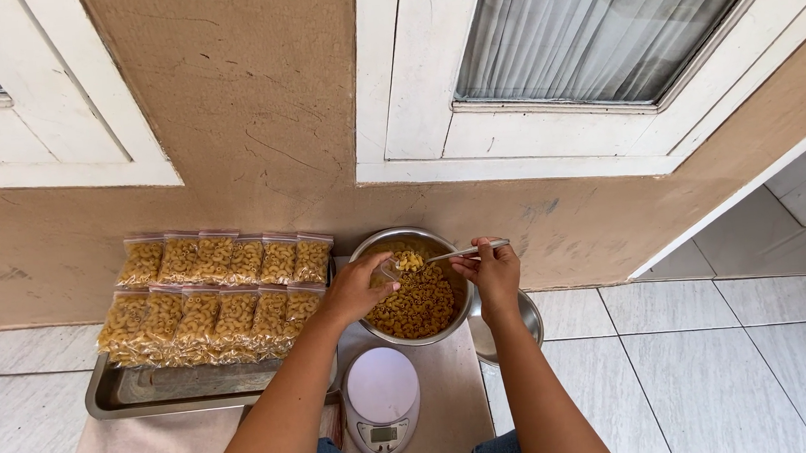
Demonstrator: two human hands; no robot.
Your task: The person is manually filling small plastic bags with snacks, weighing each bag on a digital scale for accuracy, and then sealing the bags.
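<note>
Left hand (356,291) fingers pinch bag (390,270) open; right hand (491,269) fingers grip spoon (457,253). Tip macaroni (415,303) slowly, over bowl (364,250).

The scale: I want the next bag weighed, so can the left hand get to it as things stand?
Probably yes: the scale sits bare just below the left hand, with nothing between them.

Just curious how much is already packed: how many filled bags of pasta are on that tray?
12 clear plastic bags of yellow elbow macaroni lie on the rectangular metal tray: six in the back row by the wall, six overlapping in the front row. More could be hidden underneath.
</note>
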